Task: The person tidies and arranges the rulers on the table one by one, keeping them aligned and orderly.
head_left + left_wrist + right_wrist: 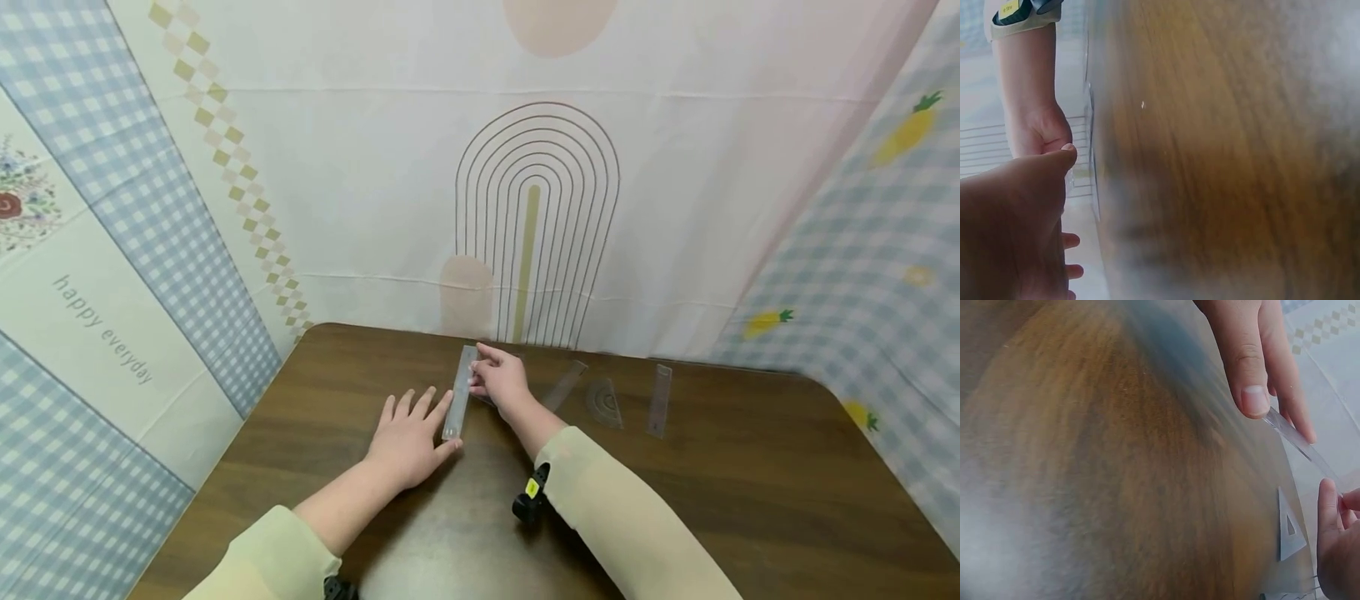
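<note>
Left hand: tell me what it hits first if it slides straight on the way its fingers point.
Probably the clear ruler: the left hand already touches it, fingers angled toward it. Depth is unclear.

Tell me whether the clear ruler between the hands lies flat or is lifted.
Lifted at its far end: the right hand pinches the ruler; its near end rests by the left hand.

- A makeshift recording booth set up like a study desk, not a lived-in room.
- A dark wooden table [675,517] with rounded corners fills the lower half of the head view.
- Printed fabric sheets hang on three sides as walls: a cream backdrop with an arch line drawing [537,225] at centre, a blue gingham cloth reading "happy everyday" [101,329] at left, a gingham cloth with pineapples [907,133] at right.
- Clear plastic school drawing tools lie near the table's far edge: a protractor [604,403] and a short ruler [659,400].
</note>
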{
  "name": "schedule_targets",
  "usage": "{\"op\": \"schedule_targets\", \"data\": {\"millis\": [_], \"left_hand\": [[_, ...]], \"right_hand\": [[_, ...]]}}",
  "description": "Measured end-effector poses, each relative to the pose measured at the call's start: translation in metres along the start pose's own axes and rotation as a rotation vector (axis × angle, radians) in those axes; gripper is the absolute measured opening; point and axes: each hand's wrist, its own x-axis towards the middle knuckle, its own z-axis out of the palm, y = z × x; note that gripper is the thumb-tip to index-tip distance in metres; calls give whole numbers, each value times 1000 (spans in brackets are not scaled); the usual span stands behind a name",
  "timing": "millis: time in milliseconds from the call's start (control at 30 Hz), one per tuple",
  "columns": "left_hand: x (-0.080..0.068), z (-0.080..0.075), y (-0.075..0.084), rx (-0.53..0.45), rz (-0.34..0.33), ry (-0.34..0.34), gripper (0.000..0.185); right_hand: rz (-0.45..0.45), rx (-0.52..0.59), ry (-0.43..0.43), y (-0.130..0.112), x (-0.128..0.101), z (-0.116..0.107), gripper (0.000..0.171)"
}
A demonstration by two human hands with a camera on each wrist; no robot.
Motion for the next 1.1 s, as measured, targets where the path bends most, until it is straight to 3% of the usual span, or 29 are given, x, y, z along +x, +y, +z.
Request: {"op": "schedule_targets", "data": {"millis": [567, 1100], "left_hand": [[-28, -4, 15, -29, 68, 20, 84], [-43, -7, 22, -41, 82, 42, 85]], "right_hand": [[-3, 8, -28, 4, -38, -15, 48], [7, 1, -33, 7, -54, -16, 48]]}}
